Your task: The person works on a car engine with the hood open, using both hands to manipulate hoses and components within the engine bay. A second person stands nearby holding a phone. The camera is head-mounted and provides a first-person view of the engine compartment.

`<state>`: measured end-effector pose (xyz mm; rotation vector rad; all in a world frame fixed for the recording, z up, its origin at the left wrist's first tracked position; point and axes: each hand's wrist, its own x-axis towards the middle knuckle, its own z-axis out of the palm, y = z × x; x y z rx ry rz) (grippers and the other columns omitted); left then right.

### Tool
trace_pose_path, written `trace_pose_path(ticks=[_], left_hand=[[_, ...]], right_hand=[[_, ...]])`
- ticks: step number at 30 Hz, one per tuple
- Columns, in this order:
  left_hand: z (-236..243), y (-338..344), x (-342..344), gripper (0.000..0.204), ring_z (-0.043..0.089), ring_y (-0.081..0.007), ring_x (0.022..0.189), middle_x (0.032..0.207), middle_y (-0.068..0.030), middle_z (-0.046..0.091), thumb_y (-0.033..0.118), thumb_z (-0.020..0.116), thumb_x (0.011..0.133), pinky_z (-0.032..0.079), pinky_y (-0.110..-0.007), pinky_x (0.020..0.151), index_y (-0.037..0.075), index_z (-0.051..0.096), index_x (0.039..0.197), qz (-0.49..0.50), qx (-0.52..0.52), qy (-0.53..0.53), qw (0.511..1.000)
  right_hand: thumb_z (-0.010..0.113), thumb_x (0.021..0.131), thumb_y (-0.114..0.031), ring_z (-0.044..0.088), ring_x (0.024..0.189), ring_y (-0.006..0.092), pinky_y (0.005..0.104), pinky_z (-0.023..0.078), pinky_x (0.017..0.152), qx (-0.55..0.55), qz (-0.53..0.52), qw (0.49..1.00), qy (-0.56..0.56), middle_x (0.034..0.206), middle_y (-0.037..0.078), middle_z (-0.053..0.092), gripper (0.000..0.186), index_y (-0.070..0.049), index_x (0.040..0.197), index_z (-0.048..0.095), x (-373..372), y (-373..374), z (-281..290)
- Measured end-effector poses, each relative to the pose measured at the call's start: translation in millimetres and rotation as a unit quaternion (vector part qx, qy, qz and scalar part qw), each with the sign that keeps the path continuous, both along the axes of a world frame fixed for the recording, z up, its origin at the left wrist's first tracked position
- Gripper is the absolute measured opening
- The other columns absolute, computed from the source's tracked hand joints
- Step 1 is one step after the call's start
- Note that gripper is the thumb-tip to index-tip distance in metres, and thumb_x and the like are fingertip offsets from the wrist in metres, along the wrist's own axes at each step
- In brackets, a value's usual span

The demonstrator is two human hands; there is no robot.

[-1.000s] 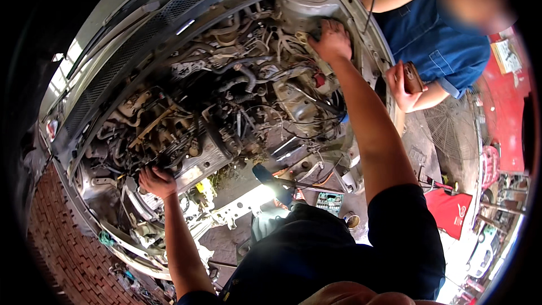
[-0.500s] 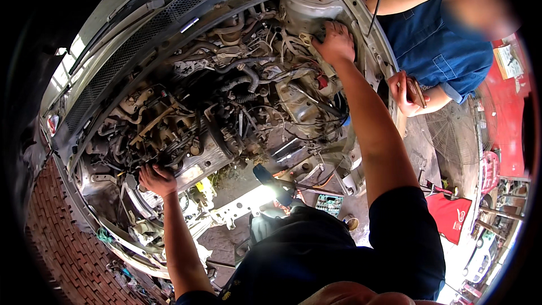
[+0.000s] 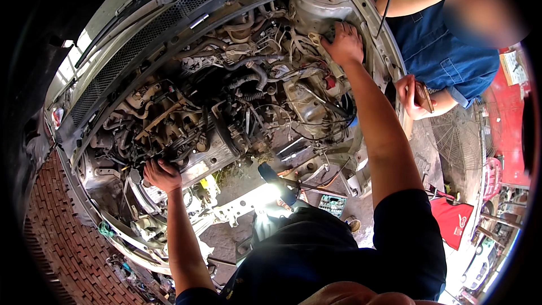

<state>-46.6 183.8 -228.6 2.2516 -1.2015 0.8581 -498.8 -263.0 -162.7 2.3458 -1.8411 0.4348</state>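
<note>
My left hand [image 3: 163, 175] rests on the near left end of the car engine [image 3: 197, 155], beside its ribbed cover. Its fingers are bent over the edge, thumb apart, and no tool shows in it. Far to the right, my right hand [image 3: 345, 44] leans on the inner side of the engine bay, just below the rounded strut tower [image 3: 319, 11]. The fingers there are spread and hold nothing. Between my hands lie hoses [image 3: 257, 73], loose wiring and a dusty metal housing [image 3: 307, 101]. A lit work lamp [image 3: 276, 183] shines near my body.
Beyond the right fender stands a person in a blue shirt [image 3: 446, 56] holding a phone [image 3: 423, 97]. A thin prop rod [image 3: 388, 3] rises at that side. A round fan guard [image 3: 460, 135], a red cloth [image 3: 451, 220] and a tray of small parts [image 3: 332, 205] are at the right and below.
The view has shifted slightly, so the engine bay sits a little further right. Both hands stay at the same places on the car.
</note>
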Motion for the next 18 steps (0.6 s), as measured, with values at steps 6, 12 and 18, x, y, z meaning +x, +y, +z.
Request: trace_pose_path(ticks=[6,12,18], left_hand=[[-8.2,6.1,7.5,0.050,0.062,-0.0464,0.098,0.105,-0.0253,0.068,0.037,0.036,0.104,0.045,-0.052,0.088,-0.002,0.067,0.099,0.005,0.005,-0.009,1.000],[-15.7,8.2,10.3,0.050,0.063,-0.0475,0.103,0.112,-0.0265,0.070,0.036,0.038,0.105,0.045,-0.053,0.093,-0.004,0.069,0.105,0.011,0.026,0.011,1.000],[-22.4,16.3,16.3,0.047,0.064,-0.0484,0.110,0.116,-0.0278,0.070,0.032,0.043,0.107,0.046,-0.056,0.099,-0.006,0.070,0.111,0.010,0.015,-0.012,1.000]], right_hand=[[0.076,0.086,-0.051,0.046,0.141,0.0340,0.0515,0.039,0.117,-0.003,0.002,1.000,-0.001,0.148,0.012,0.055,0.071,-0.008,0.139,0.056,2.1,-0.5,-0.5],[0.076,0.085,-0.051,0.046,0.142,0.0333,0.0510,0.039,0.118,-0.011,-0.002,1.000,0.002,0.148,0.011,0.055,0.072,-0.009,0.140,0.055,-1.0,-1.8,-2.9],[0.076,0.086,-0.050,0.047,0.140,0.0335,0.0511,0.040,0.118,0.010,-0.002,1.000,-0.005,0.145,0.010,0.057,0.073,-0.012,0.143,0.055,1.0,-1.3,0.3]])
